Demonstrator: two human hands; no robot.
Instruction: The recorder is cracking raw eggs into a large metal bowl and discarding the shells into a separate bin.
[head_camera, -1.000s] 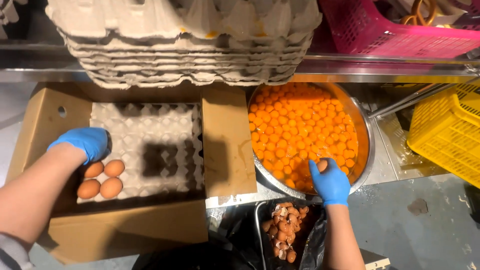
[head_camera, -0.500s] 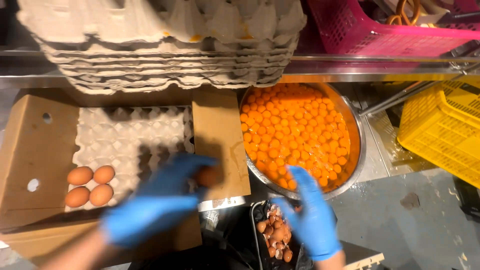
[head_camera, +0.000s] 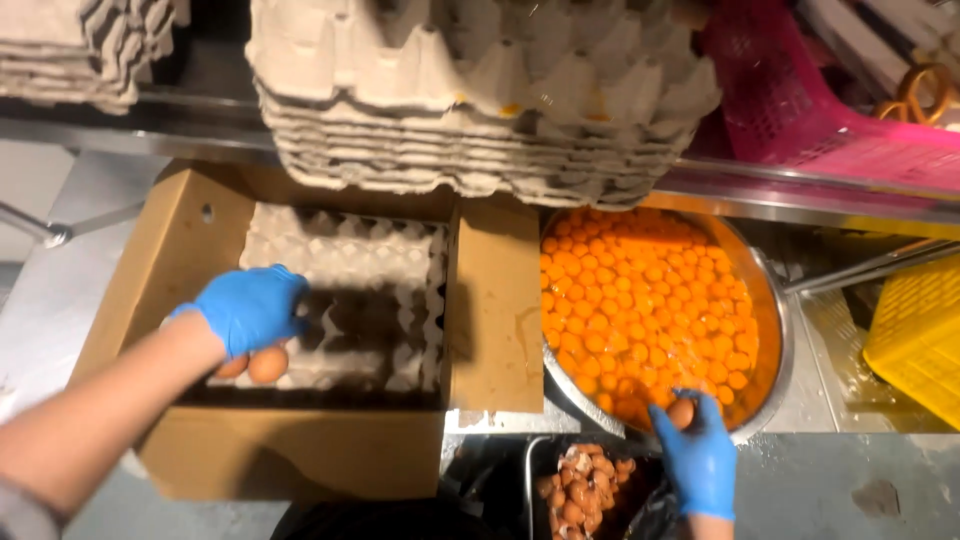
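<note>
— What sort of place is this?
— A commercial food-prep kitchen: stainless steel counter (head_camera: 60, 290), stacked egg trays (head_camera: 480, 110) at twelve o'clock, a big metal bowl of yolks (head_camera: 650, 310) at three o'clock.
— Anything else?
— Plastic crates, pink (head_camera: 800, 100) and yellow (head_camera: 915, 340), at two o'clock.

Left hand (head_camera: 250, 308) hides most of the eggs (head_camera: 262, 364) beneath — count unclear
</note>
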